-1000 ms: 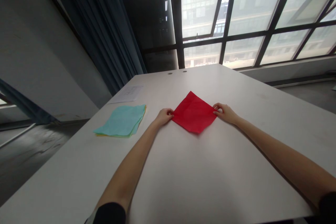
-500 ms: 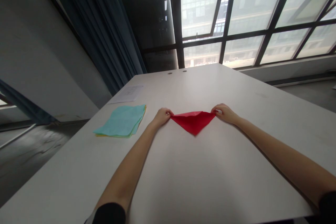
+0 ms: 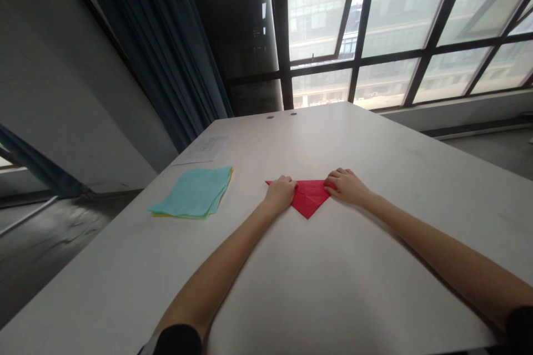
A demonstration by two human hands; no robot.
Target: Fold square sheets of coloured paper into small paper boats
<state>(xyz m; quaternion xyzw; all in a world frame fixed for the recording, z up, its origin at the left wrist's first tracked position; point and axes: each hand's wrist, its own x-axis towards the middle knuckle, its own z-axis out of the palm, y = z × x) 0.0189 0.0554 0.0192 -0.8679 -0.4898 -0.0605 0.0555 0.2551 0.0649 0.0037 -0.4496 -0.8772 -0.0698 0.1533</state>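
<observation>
A red paper sheet (image 3: pixel 308 198), folded into a triangle with crease lines across it, lies on the white table with one point towards me. My left hand (image 3: pixel 282 193) rests over its left part, fingers bent and lying on the paper; the left tip sticks out past the knuckles. On the right corner lies my right hand (image 3: pixel 346 184), its fingers spread over the paper and covering that tip. Both hands press from above, and neither grips an edge that I can see.
To the left is a stack of thin turquoise sheets (image 3: pixel 192 191) with yellow and green edges below. Behind it lies a white printed page (image 3: pixel 201 151). The table (image 3: pixel 308 288) has two round holes near its far edge. A blue curtain (image 3: pixel 166 39) and windows stand beyond.
Both hands have let go of the pinched corners and moved inward onto the paper. The raised, gaping top fold now lies flat.
</observation>
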